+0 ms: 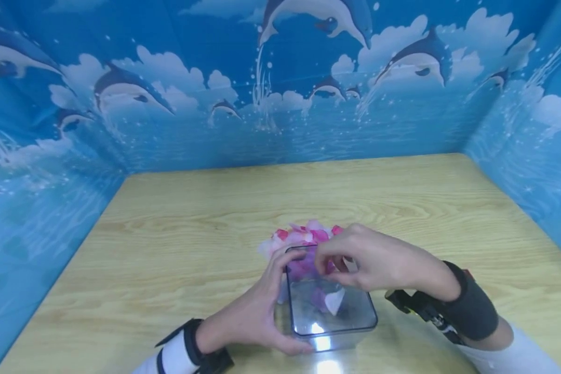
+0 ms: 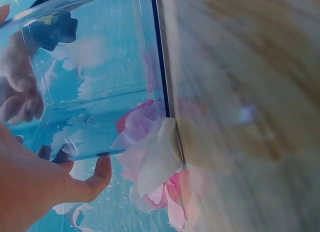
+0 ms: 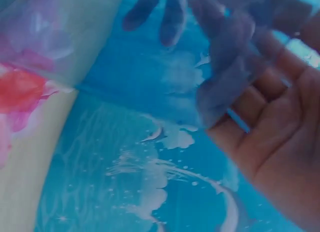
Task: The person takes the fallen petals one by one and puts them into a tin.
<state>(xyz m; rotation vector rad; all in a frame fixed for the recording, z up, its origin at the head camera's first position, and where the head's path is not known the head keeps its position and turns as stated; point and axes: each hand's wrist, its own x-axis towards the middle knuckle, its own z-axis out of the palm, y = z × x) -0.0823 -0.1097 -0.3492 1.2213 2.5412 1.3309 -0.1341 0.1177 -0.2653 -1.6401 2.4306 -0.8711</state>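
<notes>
A clear plastic box [image 1: 304,306] with a dark rim stands on the table near its front. My left hand [image 1: 262,311] grips its left side, thumb in front and fingers at the far left corner. Over the box, the fingers of my right hand [image 1: 355,259] are curled and pinch a pale petal [image 1: 350,264], mostly hidden. A white petal [image 1: 335,301] and a purplish one [image 1: 318,301] show within the box's outline. Behind the box lies a heap of pink and white petals [image 1: 308,232]. In the right wrist view, the right fingers [image 3: 232,42] appear through the plastic.
The wood-grain table [image 1: 191,223] reaches back to a blue dolphin-print curtain [image 1: 280,130], which also closes off both sides. Dark straps [image 1: 477,306] with cameras sit on both wrists. Light glares off the front of the box.
</notes>
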